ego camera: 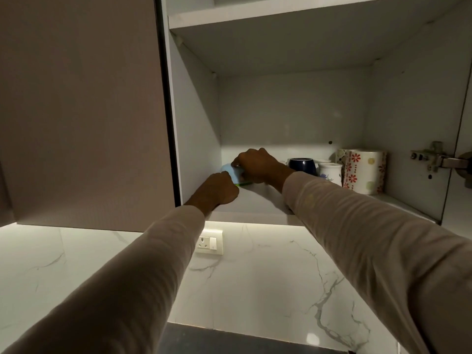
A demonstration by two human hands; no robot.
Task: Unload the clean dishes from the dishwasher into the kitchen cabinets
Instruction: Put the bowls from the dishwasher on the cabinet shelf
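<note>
Both my arms reach up into the open wall cabinet. On its lower shelf (258,200), at the left, a light blue bowl (229,172) rests on something with a green rim (242,184). My right hand (258,166) grips the blue bowl from above and behind. My left hand (217,191) is curled at the bowl's front, touching it; its fingers are hidden, so its grip is unclear. The hands cover most of the bowl.
To the right on the same shelf stand a dark blue cup (302,166), small white cups (329,172) and a flowered mug (364,172). A closed cabinet door (84,111) is at left, a hinge (431,158) at right. Below are a marble backsplash and a wall socket (209,242).
</note>
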